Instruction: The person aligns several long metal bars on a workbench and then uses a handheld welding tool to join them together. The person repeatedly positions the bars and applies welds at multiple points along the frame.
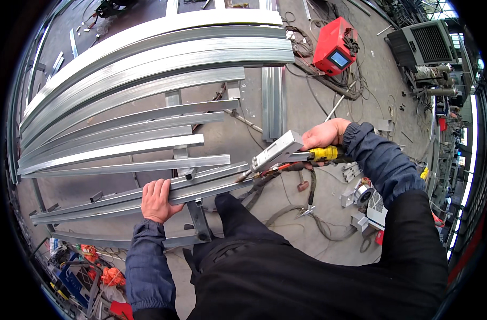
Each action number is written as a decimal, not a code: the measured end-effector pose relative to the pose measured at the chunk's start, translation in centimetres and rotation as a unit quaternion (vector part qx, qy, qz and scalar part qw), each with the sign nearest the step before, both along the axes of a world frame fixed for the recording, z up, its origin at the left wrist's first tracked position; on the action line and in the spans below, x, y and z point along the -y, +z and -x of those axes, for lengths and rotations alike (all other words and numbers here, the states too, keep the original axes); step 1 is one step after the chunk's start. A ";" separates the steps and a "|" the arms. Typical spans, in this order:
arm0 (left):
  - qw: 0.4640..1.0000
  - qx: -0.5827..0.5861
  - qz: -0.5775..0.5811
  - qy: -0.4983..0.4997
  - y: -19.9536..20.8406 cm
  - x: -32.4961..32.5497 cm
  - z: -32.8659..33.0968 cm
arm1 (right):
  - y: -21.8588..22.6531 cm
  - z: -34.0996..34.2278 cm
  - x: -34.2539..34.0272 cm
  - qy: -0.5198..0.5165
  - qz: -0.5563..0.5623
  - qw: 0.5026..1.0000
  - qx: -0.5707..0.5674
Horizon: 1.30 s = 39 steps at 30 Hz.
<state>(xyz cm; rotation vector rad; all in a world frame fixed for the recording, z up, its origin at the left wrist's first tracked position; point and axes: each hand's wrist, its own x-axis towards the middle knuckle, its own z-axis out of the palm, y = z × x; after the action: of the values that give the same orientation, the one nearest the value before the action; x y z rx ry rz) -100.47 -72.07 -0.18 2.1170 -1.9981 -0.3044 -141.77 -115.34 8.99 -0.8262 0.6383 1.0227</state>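
My left hand (160, 201) lies over a long galvanised steel channel (211, 186), fingers stretched across it and thumb out to the side. At the channel's right end, my right hand (327, 133) is closed around a hand tool (277, 151) with a silver boxy body, a narrow tip and a yellow-and-black section. The tool's tip is at or very near the steel; contact cannot be made out. Most of the right hand's grip is hidden by the tool. Beneath the channel stands a steel support leg (200, 221).
Several galvanised profiles (147, 57) lie across the rack beyond my left hand. A red machine with a screen (335, 47) stands at the far right, cables around it. A hammer (302, 184) and a hose (324, 230) lie on the floor. Orange material (113, 276) sits at lower left.
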 end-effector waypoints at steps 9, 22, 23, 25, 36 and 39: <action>1.000 -0.004 -0.002 -0.006 -0.2 0.2 -0.2 | -1.3 -3.3 3.1 0.044 -0.022 0.998 -0.032; 1.000 -0.013 -0.018 0.002 -0.4 0.2 -0.3 | -2.8 -3.4 4.5 0.082 -0.045 0.995 -0.018; 1.000 -0.013 -0.018 0.001 -0.4 0.2 -0.3 | -2.8 -3.1 4.5 0.080 -0.044 0.996 -0.022; 1.000 -0.011 -0.018 0.001 -0.5 0.2 -0.2 | -2.8 -2.9 4.5 0.078 -0.041 0.996 -0.028; 1.000 -0.006 -0.009 -0.001 -0.6 0.3 -0.2 | -2.8 -1.8 4.4 0.065 -0.029 0.997 -0.033; 1.000 0.000 -0.006 0.000 -0.5 0.1 -0.1 | -2.9 -1.4 4.4 0.060 -0.028 0.997 -0.031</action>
<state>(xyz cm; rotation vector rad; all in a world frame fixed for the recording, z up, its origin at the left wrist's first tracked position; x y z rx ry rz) -100.35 -72.21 -0.72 2.1242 -2.0016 -0.3171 -140.41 -119.69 6.05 -0.7930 0.6149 1.1739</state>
